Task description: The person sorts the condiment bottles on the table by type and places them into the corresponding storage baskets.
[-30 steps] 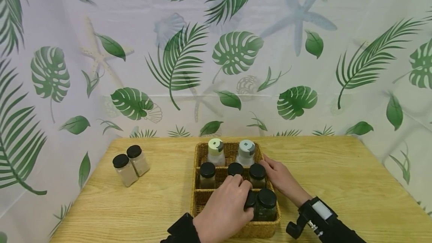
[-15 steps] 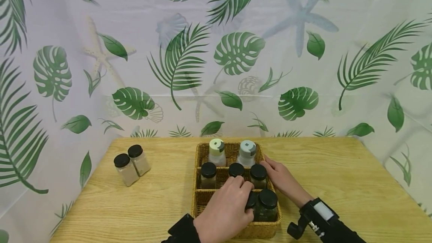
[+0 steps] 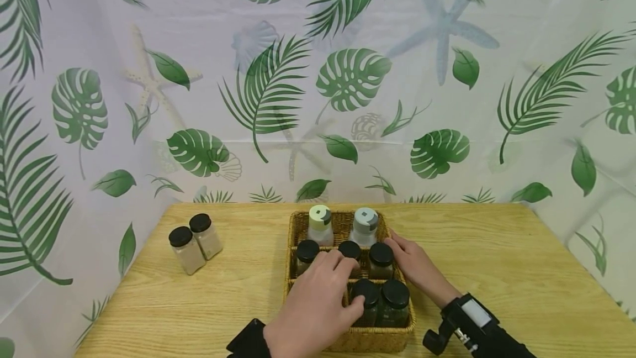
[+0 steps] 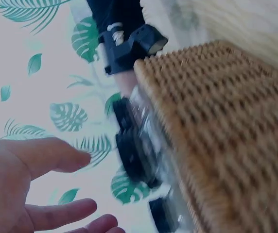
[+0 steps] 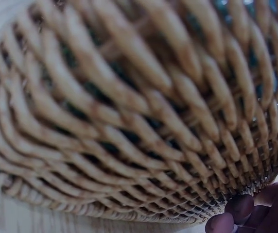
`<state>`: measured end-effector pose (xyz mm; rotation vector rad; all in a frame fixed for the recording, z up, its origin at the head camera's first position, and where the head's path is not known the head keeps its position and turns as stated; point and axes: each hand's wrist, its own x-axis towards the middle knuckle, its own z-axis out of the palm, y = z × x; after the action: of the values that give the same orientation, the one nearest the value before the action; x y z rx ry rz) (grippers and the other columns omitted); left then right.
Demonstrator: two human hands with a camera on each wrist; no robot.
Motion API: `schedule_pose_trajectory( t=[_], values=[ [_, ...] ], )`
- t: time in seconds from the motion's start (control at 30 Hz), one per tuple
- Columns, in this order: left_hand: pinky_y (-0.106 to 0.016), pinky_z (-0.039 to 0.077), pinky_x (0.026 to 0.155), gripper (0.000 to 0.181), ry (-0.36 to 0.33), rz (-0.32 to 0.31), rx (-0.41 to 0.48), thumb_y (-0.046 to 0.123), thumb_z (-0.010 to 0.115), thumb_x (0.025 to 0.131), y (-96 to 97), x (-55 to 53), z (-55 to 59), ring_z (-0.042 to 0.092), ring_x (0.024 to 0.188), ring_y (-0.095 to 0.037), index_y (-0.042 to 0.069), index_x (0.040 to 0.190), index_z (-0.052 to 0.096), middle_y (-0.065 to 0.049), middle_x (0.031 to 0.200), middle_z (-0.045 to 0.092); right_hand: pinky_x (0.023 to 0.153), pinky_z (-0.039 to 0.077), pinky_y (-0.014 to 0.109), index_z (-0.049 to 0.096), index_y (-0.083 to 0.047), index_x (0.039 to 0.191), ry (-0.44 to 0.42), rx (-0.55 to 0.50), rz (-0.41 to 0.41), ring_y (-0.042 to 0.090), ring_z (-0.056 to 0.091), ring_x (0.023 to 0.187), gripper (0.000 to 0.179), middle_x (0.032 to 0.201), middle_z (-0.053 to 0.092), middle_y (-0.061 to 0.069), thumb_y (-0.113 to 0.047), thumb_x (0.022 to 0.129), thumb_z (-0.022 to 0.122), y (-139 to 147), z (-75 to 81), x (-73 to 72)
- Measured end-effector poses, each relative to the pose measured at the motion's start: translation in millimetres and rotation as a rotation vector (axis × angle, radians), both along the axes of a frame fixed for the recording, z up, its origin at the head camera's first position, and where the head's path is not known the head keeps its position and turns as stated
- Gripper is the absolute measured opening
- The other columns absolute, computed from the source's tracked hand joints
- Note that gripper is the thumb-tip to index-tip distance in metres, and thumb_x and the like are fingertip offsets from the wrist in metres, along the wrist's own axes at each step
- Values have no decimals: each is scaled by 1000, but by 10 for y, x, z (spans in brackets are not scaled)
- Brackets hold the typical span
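A wicker basket (image 3: 375, 340) with compartments stands on the table. In its front right part sit two black-lidded glass jars (image 3: 366, 293) side by side. My left hand (image 3: 310, 303) hovers over the front left, thumb and fingers spread apart and holding nothing; its thumb tip overlaps the left jar's edge. The left wrist view shows that hand (image 4: 12, 182) beside the lids, apart from them. My right hand (image 3: 416, 266) holds the basket's right side near the back, thumb at the rim. Fingertips (image 5: 239, 207) show against the weave in the right wrist view.
Several black-lidded jars (image 3: 381, 256) fill the basket's middle row. Behind them stand two white bottles, one with a yellow-green cap (image 3: 319, 215), one with a grey-blue cap (image 3: 366, 220). Two more jars (image 3: 187, 254) stand on the wooden table (image 3: 238, 291) at left.
My left hand has let go of the left front jar, opened its fingers and drawn back to the left. The right hand stays at the basket's side.
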<state>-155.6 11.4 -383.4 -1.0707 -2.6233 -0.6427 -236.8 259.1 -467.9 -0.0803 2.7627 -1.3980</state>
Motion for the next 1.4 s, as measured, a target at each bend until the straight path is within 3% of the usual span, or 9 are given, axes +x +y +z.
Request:
schedule_pose_trajectory(
  t=[0.2, 0.4, 0.63, 0.8, 1.03, 1.4],
  values=[
    [-32, 50, 78, 28, 118, 113, 96, 26, 63, 89, -231, -85, 131, 49, 96, -15, 9, 112, 62, -4, 107, 57, 34, 32, 28, 27, 0, 148, 2, -3, 0, 13, 24, 32, 59, 40, 36, -3, -39, 104, 35, -3, 2, 2],
    [-28, 50, 68, 25, 231, 285, 76, 26, 63, 87, -546, -239, 224, 50, 90, -14, 11, 107, 65, -2, 101, 58, 34, 32, 29, 27, 0, 148, -2, -10, 1, 13, 25, 32, 60, 40, 36, -3, -40, 104, 34, -5, 7, 12],
    [-42, 51, 72, 30, 214, 423, 74, 22, 68, 83, -929, -440, 283, 53, 94, -27, 5, 108, 64, -11, 102, 59, 34, 31, 29, 26, -1, 149, -1, -13, 9, 13, 24, 32, 60, 39, 34, -4, -40, 104, 34, 5, 21, 22],
    [-44, 51, 66, 34, 231, 485, 65, 22, 68, 83, -1177, -600, 215, 53, 95, -31, 2, 110, 64, -17, 105, 59, 35, 31, 28, 26, -1, 149, -5, -17, 7, 13, 24, 32, 59, 40, 35, -3, -39, 104, 35, 0, 25, 22],
    [-48, 52, 55, 36, 265, 551, 50, 18, 71, 79, -1460, -775, 93, 56, 85, -35, -4, 106, 65, -20, 97, 61, 34, 30, 28, 26, -1, 149, -9, -22, 5, 13, 23, 32, 58, 40, 34, -3, -38, 104, 35, -15, 17, 13],
    [-55, 48, 67, 41, 248, 578, 24, 17, 70, 77, -1662, -968, -50, 55, 88, -40, -10, 108, 63, -25, 100, 61, 35, 31, 28, 26, 0, 149, -11, -13, -2, 12, 22, 32, 59, 44, 42, 0, -39, 104, 34, -16, 28, 11]
  ],
)
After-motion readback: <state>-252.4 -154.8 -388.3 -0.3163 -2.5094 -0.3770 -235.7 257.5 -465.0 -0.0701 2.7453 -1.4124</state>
